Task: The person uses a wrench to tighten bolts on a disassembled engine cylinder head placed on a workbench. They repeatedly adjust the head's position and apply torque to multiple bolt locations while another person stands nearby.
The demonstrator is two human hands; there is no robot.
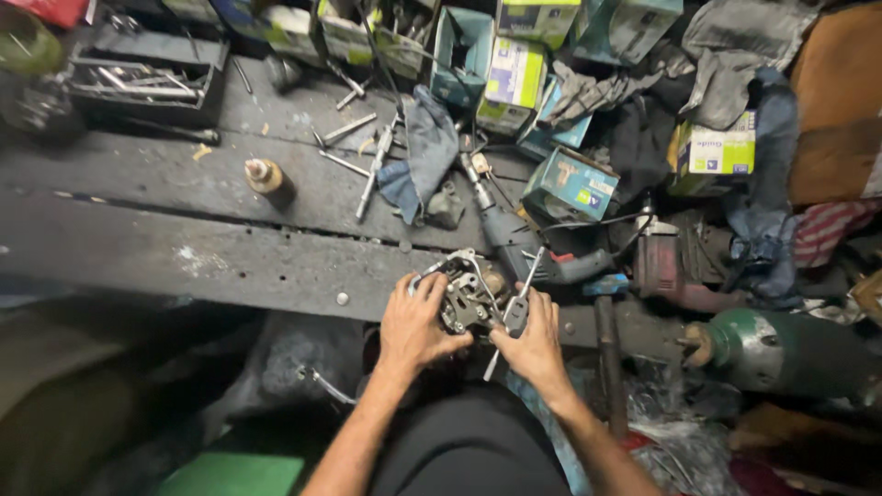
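A grimy metal mechanical part (467, 292) with a curved wire bracket sits at the near edge of a dark wooden workbench (230, 248). My left hand (415, 323) grips its left side. My right hand (531, 338) holds a screwdriver (513, 317) with a dark handle, the shaft angled against the part's right side. Both forearms reach up from the bottom of the head view.
An electric drill (514, 241) lies just behind the part. A blue rag (424, 147), loose wrenches (375, 167), a small bottle (266, 178) and a tool tray (147, 83) are on the bench. Several cardboard boxes (514, 78) and cloths crowd the back. A green cylinder (781, 349) lies right.
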